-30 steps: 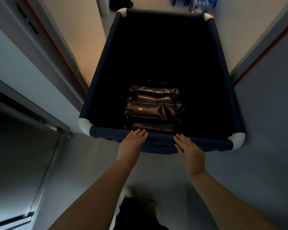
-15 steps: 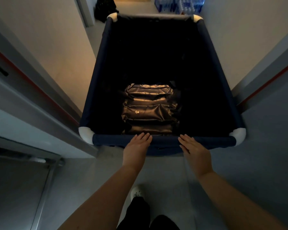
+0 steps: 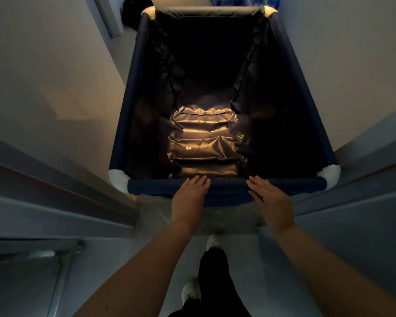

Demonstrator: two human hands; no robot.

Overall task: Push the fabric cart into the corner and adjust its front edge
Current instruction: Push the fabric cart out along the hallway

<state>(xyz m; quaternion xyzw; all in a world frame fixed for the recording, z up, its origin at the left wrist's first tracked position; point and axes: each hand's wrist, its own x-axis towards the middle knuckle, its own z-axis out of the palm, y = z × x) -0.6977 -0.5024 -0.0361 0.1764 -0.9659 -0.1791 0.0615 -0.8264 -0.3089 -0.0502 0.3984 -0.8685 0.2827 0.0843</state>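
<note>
A deep navy fabric cart [image 3: 133, 92] with white corner pieces fills the middle of the head view, inside a narrow passage. Its near front rail [image 3: 151, 186] runs left to right just ahead of me. My left hand [image 3: 189, 197] lies flat on that rail, fingers straight and together, pressing on it. My right hand [image 3: 269, 200] rests flat on the rail to the right, fingers pointing up-left. Neither hand curls around the rail. A shiny black padded bag [image 3: 204, 143] lies on the cart's bottom.
Pale walls [image 3: 55, 72] stand close on both sides of the cart. A grey door frame [image 3: 46, 202] juts in at the left, another at the right [image 3: 364, 179]. Blue bottle packs [image 3: 238, 1] and a dark bag [image 3: 133, 10] sit beyond the cart. My feet are below.
The cart has rolled forward through the doorway into the narrow passage. Both hands stayed flat on the front rail and moved with it. The walls are now close on both sides.
</note>
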